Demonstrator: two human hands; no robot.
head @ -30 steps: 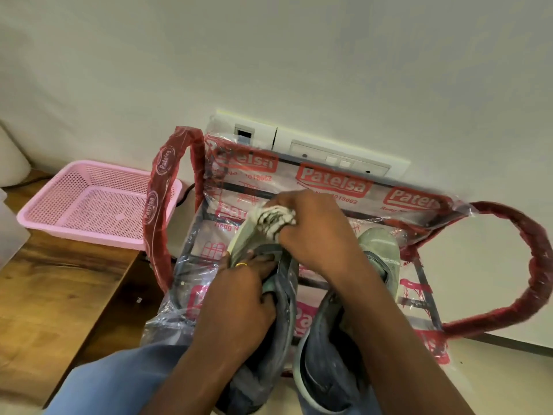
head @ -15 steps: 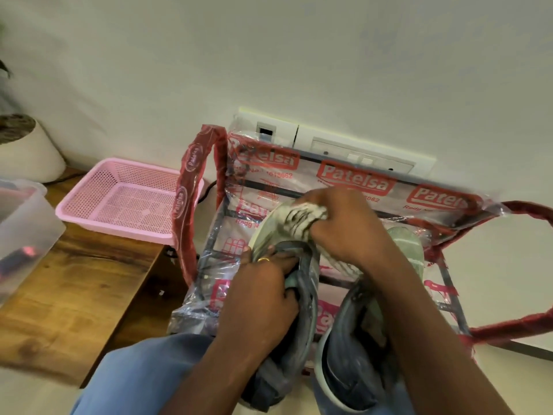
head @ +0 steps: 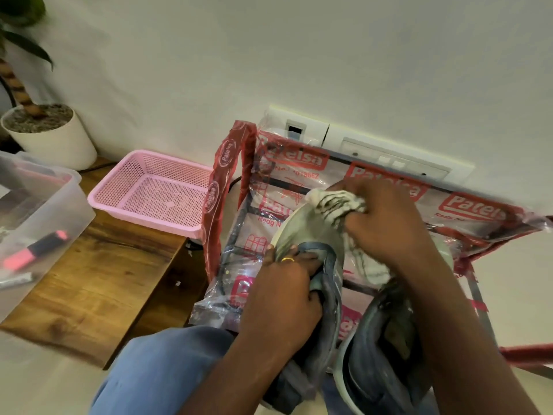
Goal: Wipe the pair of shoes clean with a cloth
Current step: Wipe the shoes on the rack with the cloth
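The left hand (head: 284, 298) is gripping one grey and pale-green sneaker (head: 299, 226) by its collar, over the printed plastic bag (head: 466, 211), toe pointing toward the wall. The right hand (head: 386, 223) is clutching a striped white cloth (head: 335, 205) and pressing it on that toe. The second sneaker (head: 380, 348) is lying just beside it, under the right forearm. A pink basket (head: 149, 187) is sitting at the wooden desk's (head: 98, 283) far right corner.

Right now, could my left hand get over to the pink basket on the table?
Probably, once freed: the left hand grips the shoe. The pink basket lies open to its left. Only the red bag handle stands between them, and it looks easy to reach over.
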